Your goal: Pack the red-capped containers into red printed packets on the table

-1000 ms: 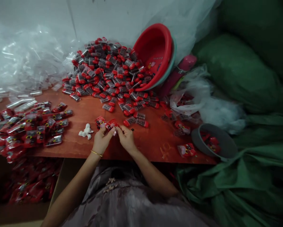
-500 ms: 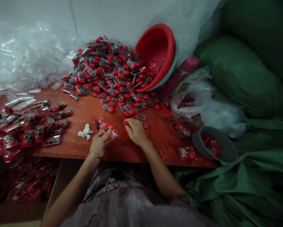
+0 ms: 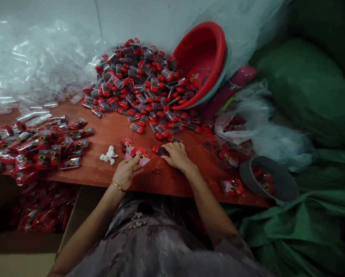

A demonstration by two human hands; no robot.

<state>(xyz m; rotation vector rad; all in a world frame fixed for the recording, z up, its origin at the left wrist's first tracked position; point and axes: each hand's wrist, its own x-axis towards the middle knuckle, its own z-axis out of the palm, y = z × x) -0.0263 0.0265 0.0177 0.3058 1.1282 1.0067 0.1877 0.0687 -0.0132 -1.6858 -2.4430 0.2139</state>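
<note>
My left hand (image 3: 125, 173), with a gold bracelet at the wrist, pinches a red printed card (image 3: 143, 154) with a pale pink lower part. Another red printed card (image 3: 126, 144) lies on the table just behind it. To the left sits a crumpled white lump (image 3: 109, 155). My right hand (image 3: 176, 157) is curled palm down over the table, its fingers around a small clear container with a red cap and dark contents (image 3: 160, 150). The fingertips partly hide that container. A large pile of similar red-capped containers (image 3: 143, 84) rises behind both hands.
Filled red packets (image 3: 45, 150) are heaped at left, before clear plastic sleeves (image 3: 40, 69). A tilted red basin (image 3: 218, 50) leans behind the pile. At right are a pink bottle (image 3: 241, 77), clear plastic bags (image 3: 270, 130) and a grey bowl (image 3: 244, 169) near the table's edge.
My right hand has drawn the red-capped container slightly nearer and more of it shows. My left hand still pinches the card. The whole view has shifted a little.
</note>
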